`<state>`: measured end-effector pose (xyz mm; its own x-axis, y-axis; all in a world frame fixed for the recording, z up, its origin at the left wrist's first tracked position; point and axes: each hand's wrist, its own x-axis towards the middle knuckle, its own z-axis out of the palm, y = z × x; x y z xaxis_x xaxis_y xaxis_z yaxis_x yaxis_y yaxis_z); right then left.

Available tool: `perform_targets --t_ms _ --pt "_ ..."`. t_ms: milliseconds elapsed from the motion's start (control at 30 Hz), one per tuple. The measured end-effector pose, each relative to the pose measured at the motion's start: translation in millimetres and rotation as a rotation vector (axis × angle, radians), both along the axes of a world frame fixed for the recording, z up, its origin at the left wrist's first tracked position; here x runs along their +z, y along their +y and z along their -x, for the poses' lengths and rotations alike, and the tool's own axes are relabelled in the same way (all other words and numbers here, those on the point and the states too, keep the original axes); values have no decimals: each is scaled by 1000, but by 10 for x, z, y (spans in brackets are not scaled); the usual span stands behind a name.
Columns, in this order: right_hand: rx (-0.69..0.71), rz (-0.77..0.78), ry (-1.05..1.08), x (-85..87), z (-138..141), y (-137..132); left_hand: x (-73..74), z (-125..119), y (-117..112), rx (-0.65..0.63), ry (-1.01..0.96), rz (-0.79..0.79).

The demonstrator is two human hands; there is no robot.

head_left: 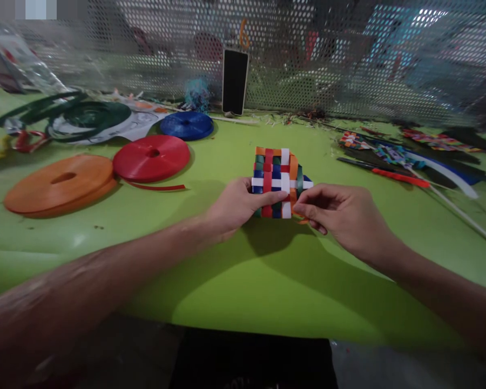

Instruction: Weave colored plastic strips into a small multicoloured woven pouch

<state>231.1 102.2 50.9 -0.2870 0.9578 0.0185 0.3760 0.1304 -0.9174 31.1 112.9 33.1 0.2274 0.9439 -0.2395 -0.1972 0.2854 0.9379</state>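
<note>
A small woven piece of red, white, blue, green and orange flat strips (pixel 268 175) is held up over the near middle of the table. My left hand (pixel 243 202) grips it from the left, the thumb lying across its front and the other fingers hidden behind. At its right edge my right hand (pixel 336 210) pinches an orange strip (pixel 294 178) near the lower corner, thumb against fingertips. Short white, blue and green strip ends stick out on the right, close to my right fingers.
On the left lie an orange strip roll (pixel 60 186), a red roll (pixel 152 156) with a loose end, a blue roll (pixel 187 125) and a green roll (pixel 95 119). Scissors (pixel 28 139) lie far left. A phone (pixel 235 81) leans on the perforated metal panel (pixel 328 54). Woven pieces and a red-and-black pen (pixel 400 176) lie right.
</note>
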Motion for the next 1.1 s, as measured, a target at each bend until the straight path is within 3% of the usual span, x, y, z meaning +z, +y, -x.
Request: perform_targets --t_ms 133,267,500,700,767,967,1100 --pt "7 -74 -45 -20 52 -50 -57 3 22 9 -14 -14" --pt "-15 -333 -118 -67 87 -106 -104 -6 35 30 -95 7" --pt "-1 -99 -5 -47 46 -67 -59 -21 21 20 -90 24" --pt "-48 -417 -176 -105 114 -144 -90 -38 9 38 -90 -17" --pt "-23 -391 -176 -106 129 -166 -107 -34 10 44 -74 -32" --pt "99 -121 -5 -67 87 -136 -103 -11 35 35 -62 -70" --pt "114 -294 -43 -88 57 -120 -85 -2 53 57 -93 -70"
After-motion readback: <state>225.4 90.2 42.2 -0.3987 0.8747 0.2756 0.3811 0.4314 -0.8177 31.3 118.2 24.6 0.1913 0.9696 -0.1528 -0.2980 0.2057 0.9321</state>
